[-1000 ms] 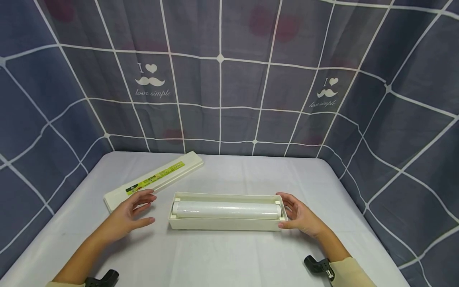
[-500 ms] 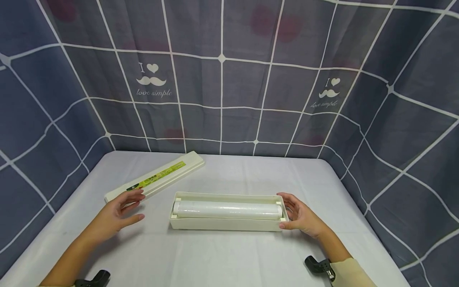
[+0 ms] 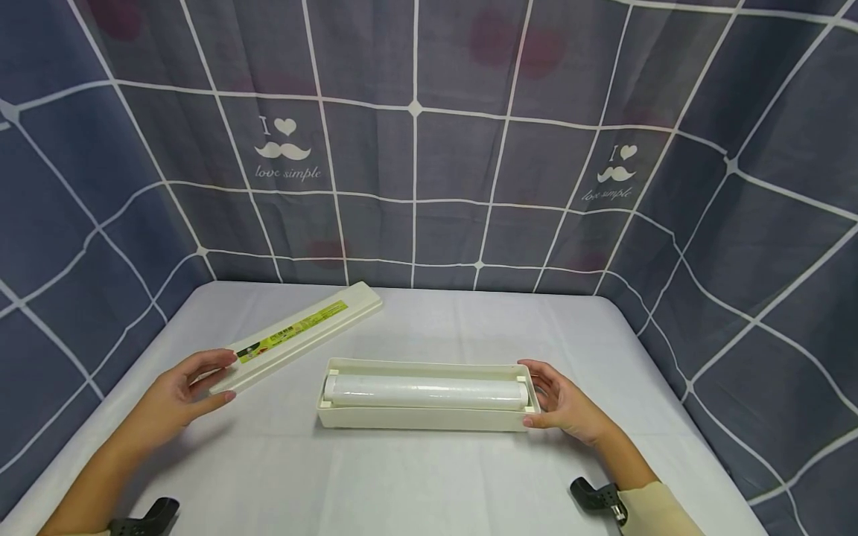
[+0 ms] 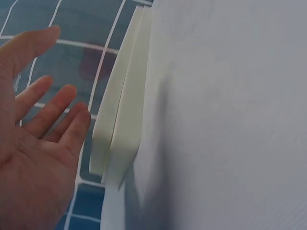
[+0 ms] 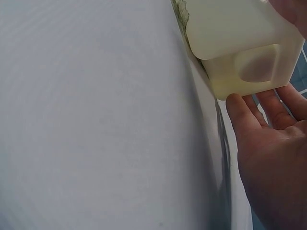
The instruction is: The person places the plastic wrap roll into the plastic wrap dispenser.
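A long cream plastic box (image 3: 422,420) lies lidless on the table, and a wrapped white roll (image 3: 425,391), like cling film, sits lengthwise in it. My right hand (image 3: 567,404) holds the box's right end, thumb at the front corner and fingers toward the back. The right wrist view shows that end wall (image 5: 235,81) with an oval shape in it. Further back on the left lies the matching lid (image 3: 302,339), slanted, with a green and yellow label. My left hand (image 3: 173,392) is at its near end, fingers loosely spread, holding nothing; in the left wrist view the palm (image 4: 38,177) shows beside the lid.
A white cloth (image 3: 415,484) covers the table. Dark grey-blue curtains (image 3: 442,164) with white grid lines close in the back and both sides. Each wrist wears a black camera mount.
My left hand has moved left, away from the box and to the lid's near end. The right hand stays at the box's right end; box and lid keep their places.
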`<state>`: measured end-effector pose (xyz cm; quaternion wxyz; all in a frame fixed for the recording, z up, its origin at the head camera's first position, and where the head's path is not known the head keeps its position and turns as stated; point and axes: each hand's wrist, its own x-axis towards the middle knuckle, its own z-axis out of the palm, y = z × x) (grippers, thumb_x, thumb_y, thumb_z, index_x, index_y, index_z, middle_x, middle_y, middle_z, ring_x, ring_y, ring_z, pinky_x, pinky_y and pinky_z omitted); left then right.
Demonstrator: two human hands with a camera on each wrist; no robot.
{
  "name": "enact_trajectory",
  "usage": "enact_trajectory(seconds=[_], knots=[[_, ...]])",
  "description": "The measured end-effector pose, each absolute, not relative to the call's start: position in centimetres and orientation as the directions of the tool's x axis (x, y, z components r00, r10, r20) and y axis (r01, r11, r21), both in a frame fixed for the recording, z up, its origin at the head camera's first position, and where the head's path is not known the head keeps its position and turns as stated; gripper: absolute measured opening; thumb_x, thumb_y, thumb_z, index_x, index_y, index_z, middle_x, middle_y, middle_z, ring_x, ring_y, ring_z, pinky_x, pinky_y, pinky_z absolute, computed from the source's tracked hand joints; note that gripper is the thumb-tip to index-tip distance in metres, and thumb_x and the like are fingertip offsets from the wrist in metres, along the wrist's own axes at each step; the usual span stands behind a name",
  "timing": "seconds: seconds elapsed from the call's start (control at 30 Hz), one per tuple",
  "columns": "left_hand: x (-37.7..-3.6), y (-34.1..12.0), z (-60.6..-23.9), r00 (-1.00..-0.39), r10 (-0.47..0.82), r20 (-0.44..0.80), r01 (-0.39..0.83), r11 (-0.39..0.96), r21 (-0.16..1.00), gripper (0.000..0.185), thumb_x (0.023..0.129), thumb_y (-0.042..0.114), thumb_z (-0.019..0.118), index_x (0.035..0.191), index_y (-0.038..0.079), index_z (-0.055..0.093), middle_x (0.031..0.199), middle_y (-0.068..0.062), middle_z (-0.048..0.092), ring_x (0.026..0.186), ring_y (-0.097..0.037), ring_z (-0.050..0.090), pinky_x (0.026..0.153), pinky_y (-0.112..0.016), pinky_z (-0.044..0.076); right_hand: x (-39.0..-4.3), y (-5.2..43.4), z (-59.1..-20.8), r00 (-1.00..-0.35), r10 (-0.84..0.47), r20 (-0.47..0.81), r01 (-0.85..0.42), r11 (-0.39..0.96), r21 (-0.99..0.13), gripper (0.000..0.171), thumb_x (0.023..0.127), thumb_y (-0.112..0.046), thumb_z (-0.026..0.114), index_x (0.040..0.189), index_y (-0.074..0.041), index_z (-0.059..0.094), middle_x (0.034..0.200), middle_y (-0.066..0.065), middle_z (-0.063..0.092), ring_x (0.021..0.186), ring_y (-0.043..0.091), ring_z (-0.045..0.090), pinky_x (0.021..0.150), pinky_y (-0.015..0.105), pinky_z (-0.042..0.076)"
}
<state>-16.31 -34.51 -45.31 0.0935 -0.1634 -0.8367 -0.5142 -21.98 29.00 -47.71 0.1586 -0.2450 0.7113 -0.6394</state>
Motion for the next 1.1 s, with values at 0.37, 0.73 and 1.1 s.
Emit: enact_trajectory(seconds=[0.37, 0.73, 1.1], knots=[[-17.6, -37.1, -45.7, -0.936, 0.157, 0.315, 0.343, 0.609, 0.715, 0.073, 0.078, 0.003, 0.087, 0.141, -0.004, 0.05, 0.139, 0.002, 0.047, 0.118, 0.023, 0.038, 0.094, 0.006, 0.035, -22.0, 29.0, -47.7, -0.831, -0.549, 0.088, -0.151, 0.071, -0.986, 0.104, 0.072, 0.009, 0.085, 0.155, 0.009, 0.022, 0.147, 0.019, 0.042, 0.128, 0.005, 0.054, 0.101, 0.02, 0.053], [-18.4, -38.1, -46.0, -0.97, 0.164, 0.177, 0.241, 0.706, 0.666, 0.095, 0.075, 0.02, 0.092, 0.148, -0.007, 0.037, 0.146, -0.032, 0.039, 0.139, -0.011, 0.037, 0.095, 0.011, 0.018, -22.0, 29.1, -47.9, -0.829, -0.552, 0.089, -0.148, 0.063, -0.987, 0.103, 0.073, 0.009, 0.084, 0.155, 0.008, 0.022, 0.148, 0.023, 0.04, 0.127, 0.006, 0.053, 0.1, 0.021, 0.054], [-19.4, -39.1, -46.2, -0.982, 0.186, 0.032, 0.161, 0.737, 0.656, 0.106, 0.074, 0.027, 0.092, 0.15, -0.01, 0.029, 0.15, -0.035, 0.034, 0.135, -0.056, 0.033, 0.089, 0.012, 0.015, -22.0, 29.1, -48.0, -0.835, -0.544, 0.08, -0.14, 0.069, -0.988, 0.104, 0.074, 0.008, 0.085, 0.156, 0.009, 0.02, 0.15, 0.023, 0.039, 0.128, 0.005, 0.053, 0.101, 0.02, 0.053]])
